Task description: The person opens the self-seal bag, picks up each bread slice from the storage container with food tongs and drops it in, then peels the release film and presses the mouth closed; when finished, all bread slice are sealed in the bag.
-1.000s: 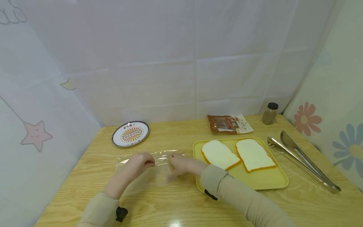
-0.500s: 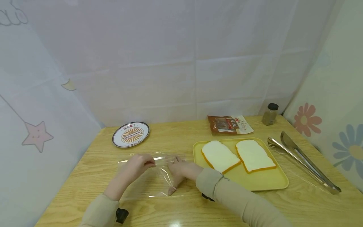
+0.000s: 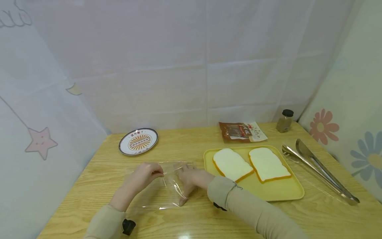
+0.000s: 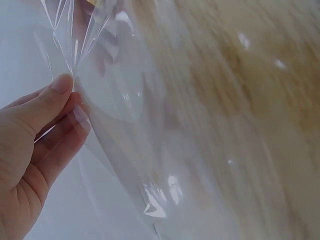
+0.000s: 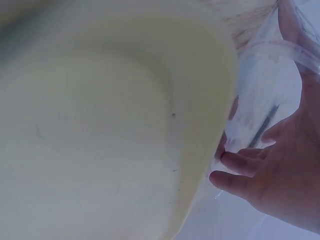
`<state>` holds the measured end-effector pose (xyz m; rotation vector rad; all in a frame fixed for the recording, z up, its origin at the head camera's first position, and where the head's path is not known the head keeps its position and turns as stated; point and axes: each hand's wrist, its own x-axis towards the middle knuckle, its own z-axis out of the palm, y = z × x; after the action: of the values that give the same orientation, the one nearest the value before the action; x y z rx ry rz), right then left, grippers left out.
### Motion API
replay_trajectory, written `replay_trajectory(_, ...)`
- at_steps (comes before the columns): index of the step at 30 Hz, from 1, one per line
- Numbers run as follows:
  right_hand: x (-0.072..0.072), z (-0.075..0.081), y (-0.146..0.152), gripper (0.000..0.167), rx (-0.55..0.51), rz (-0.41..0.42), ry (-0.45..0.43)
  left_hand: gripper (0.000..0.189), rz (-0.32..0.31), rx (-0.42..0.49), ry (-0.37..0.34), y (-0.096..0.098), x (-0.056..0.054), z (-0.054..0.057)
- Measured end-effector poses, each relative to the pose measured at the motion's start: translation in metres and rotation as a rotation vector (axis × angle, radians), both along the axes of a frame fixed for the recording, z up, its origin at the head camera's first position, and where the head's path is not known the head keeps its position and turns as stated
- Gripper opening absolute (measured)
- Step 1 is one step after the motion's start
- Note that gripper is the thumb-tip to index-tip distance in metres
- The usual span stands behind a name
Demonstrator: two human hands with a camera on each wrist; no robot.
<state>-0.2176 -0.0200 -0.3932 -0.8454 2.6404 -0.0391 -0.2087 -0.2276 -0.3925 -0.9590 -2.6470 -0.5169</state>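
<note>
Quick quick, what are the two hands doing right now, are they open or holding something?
Left hand: closed, pinching the clear plastic.
Right hand: open, spread out at the plastic's right end, not gripping.

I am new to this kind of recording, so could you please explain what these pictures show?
There is no machine here: a person works with bare hands. The head camera looks forward and down; each wrist camera watches its own hand's work.

On the wooden table are clear plastic, a yellow tray bearing two bread slices, a printed plate, a packet, a black-lidded jar and metal tongs.

The left hand pinches the plastic. The right hand, fingers spread, is at its other side; whether inside it, I cannot tell.
</note>
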Motion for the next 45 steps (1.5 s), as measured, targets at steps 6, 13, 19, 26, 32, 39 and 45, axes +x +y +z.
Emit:
replay_trajectory(6,0.0,-0.002,0.002,0.126,0.05,0.008,0.033,0.009,-0.018,0.018,-0.026,-0.001,0.0,0.0)
replay_trajectory(13,0.0,-0.003,0.002,0.122,0.033,-0.018,0.017,0.01,-0.025,0.028,-0.036,0.0,0.0,0.0)
replay_trajectory(19,0.003,0.001,0.009,0.117,0.007,-0.013,-0.025,0.01,0.01,0.016,-0.086,0.002,0.001,0.002)
replay_trajectory(26,-0.005,0.012,0.031,0.092,-0.056,0.119,0.018,0.008,0.015,0.045,-0.104,0.002,-0.003,0.002)
replay_trajectory(32,-0.006,0.026,0.06,0.078,-0.212,0.097,-0.009,0.007,0.013,0.051,-0.085,-0.001,-0.002,0.002)
replay_trajectory(39,-0.001,0.044,0.109,0.075,-0.385,0.014,-0.03,0.004,0.014,0.044,-0.058,-0.005,-0.001,0.002)
replay_trajectory(45,0.009,0.053,0.171,0.069,-0.514,-0.084,0.048,0.004,0.028,0.029,-0.02,-0.006,0.0,0.004)
